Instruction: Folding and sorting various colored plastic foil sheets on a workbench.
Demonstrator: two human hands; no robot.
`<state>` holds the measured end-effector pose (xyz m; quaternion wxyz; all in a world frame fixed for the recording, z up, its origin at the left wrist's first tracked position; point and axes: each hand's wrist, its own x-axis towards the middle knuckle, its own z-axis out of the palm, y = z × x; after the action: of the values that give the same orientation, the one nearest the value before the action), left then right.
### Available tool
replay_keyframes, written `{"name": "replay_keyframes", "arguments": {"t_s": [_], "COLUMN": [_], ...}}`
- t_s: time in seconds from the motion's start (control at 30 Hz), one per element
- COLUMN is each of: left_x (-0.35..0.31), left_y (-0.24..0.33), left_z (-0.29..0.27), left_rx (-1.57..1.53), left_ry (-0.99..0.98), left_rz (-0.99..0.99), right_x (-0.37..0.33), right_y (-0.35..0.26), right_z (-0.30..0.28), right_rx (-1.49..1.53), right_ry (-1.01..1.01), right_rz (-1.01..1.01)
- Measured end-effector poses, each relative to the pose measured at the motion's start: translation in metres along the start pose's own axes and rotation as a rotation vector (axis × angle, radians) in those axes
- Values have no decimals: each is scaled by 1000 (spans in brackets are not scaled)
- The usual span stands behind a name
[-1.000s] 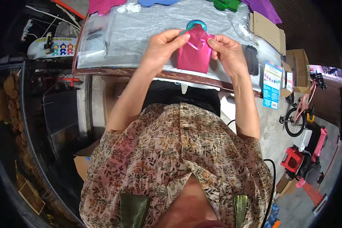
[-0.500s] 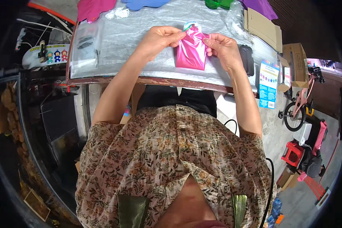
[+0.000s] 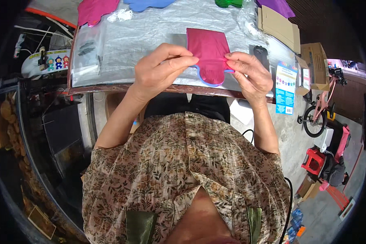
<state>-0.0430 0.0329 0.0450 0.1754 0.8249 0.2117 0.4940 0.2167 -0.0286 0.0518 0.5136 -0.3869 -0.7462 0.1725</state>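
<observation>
Over the near part of the table I hold a folded, shiny pink foil piece [image 3: 208,44]. Its straight-edged part points away from me, and a rounded, blue-edged tab hangs toward me. My left hand [image 3: 160,69] pinches its left side between thumb and fingers, where the blue edge starts. On the opposite side my right hand [image 3: 250,75] grips it the same way, thumb and fingertips closed on the fold. A flat black object [image 3: 261,55] lies on the table just beyond my right hand.
A silver sheet covers the table [image 3: 150,28]. Pink [image 3: 96,10], blue [image 3: 149,3], green [image 3: 228,3] and purple [image 3: 277,7] foil pieces lie along the far side, with white string [image 3: 120,15], clear bags [image 3: 87,51] and cardboard [image 3: 278,26]. Right of the table are a blue-and-white package [image 3: 286,87] and boxes [image 3: 314,65].
The pink piece has been turned over and brought nearer: its rounded end now points toward me, its straight end away. Both hands moved toward me and still hold its sides.
</observation>
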Motion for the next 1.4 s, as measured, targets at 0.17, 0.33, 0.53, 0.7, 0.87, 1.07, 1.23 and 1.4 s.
{"name": "replay_keyframes", "arguments": {"t_s": [0.17, 0.33, 0.53, 0.7, 0.87, 1.07, 1.23, 1.4], "left_x": [17, 41, 30, 19, 18, 4, 0, -3], "left_y": [1, -49, -114, -123, -105, -92, -89, -85], "left_z": [-5, -2, 26, 30, 21, 19, 21, 19], "left_rx": [-18, -616, -604, -588, -30, 145, 294, 395], "left_ry": [-61, -244, -476, -448, -534, -402, -383, -473], "left_rz": [-149, -803, -999, -918, -554, -108, 84, 145], "right_x": [16, 54, 56, 57, 41, 33, 26, 21], "right_y": [-8, 32, 109, 114, 103, 83, 80, 82], "right_z": [2, -1, 5, 12, 19, 14, 13, 15], "right_rx": [5, 334, 291, 22, -168, -515, -695, -745], "right_ry": [20, -80, -326, -459, -352, -388, -475, -501], "right_rz": [190, 818, 962, 795, 475, -103, -303, -320]}}
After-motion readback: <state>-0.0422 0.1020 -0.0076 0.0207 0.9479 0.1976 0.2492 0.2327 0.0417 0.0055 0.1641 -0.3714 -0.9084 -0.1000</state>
